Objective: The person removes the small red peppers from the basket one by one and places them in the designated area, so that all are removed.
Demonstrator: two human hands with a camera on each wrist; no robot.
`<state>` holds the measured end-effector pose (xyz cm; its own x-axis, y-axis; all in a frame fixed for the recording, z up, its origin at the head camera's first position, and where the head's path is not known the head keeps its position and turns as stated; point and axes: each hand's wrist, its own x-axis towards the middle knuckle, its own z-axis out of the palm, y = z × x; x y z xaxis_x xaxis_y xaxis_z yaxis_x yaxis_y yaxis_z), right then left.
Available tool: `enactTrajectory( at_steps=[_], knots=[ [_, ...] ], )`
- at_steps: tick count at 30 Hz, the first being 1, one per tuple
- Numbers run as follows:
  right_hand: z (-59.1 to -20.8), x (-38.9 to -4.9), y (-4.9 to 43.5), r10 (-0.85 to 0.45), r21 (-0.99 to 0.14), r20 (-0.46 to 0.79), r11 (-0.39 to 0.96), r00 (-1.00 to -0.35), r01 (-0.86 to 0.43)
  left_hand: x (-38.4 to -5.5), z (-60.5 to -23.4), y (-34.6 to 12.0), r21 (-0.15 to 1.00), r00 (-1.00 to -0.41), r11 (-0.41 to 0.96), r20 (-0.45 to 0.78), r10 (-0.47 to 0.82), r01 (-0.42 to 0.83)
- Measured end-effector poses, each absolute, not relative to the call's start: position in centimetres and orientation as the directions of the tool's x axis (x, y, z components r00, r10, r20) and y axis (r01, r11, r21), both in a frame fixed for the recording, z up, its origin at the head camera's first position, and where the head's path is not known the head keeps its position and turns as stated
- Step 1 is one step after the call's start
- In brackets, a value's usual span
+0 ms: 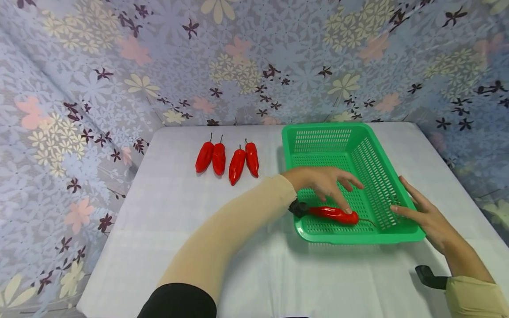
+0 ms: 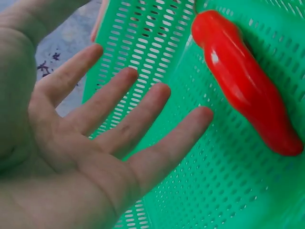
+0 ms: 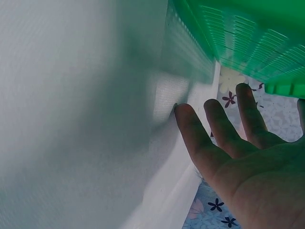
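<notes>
My left hand (image 1: 324, 183) hovers over the basket with its fingers spread and holds nothing. Beneath it a glossy red pepper (image 1: 332, 214) lies on the basket floor near the front, its thin stem pointing right. One fingertip overlaps the pepper's stem end in the head view, while the left wrist view shows the fingers apart from the pepper (image 2: 243, 81). The green slotted basket (image 1: 354, 238) stands at the table's right side. At its right front corner my right hand (image 1: 427, 216) holds the rim, thumb over the inside and the other fingers outside, several extended below (image 3: 219, 129).
Several more red peppers (image 1: 236, 167) lie close together on the white-covered table (image 1: 167, 212), left of the basket, stems toward the back. Flowered cloth (image 1: 246, 62) hangs behind the table and along both sides. A black wrist camera (image 1: 431, 278) sticks out from the right wrist.
</notes>
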<state>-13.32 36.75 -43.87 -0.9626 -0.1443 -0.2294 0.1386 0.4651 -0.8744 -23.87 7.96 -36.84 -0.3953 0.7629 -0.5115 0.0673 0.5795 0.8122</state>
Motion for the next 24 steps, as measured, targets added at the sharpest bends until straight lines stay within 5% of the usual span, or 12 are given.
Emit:
enactTrajectory(
  at_steps=[7, 16, 21, 24],
  knots=[
    [-43.7, -13.2, 36.6, -0.144, -0.886, -0.23, 0.439, -0.962, 0.146, -23.8, -37.7, 9.2, 0.788, -0.444, 0.616, -0.554, 0.704, -0.006],
    [-43.7, -13.2, 36.8, -0.135, -0.889, -0.216, 0.438, -0.967, 0.138, -23.0, -38.8, 10.6, 0.619, -0.546, 0.773, -0.604, 0.581, 0.138],
    [-43.8, -13.3, 36.9, -0.147, -0.901, -0.216, 0.412, -0.965, 0.139, -22.5, -39.3, 10.9, 0.512, -0.536, 0.818, -0.628, 0.564, 0.261],
    [-43.9, -13.3, 37.0, -0.142, -0.894, -0.219, 0.426, -0.965, 0.14, -22.0, -39.5, 11.2, 0.539, -0.503, 0.817, -0.657, 0.561, 0.207]
  ],
)
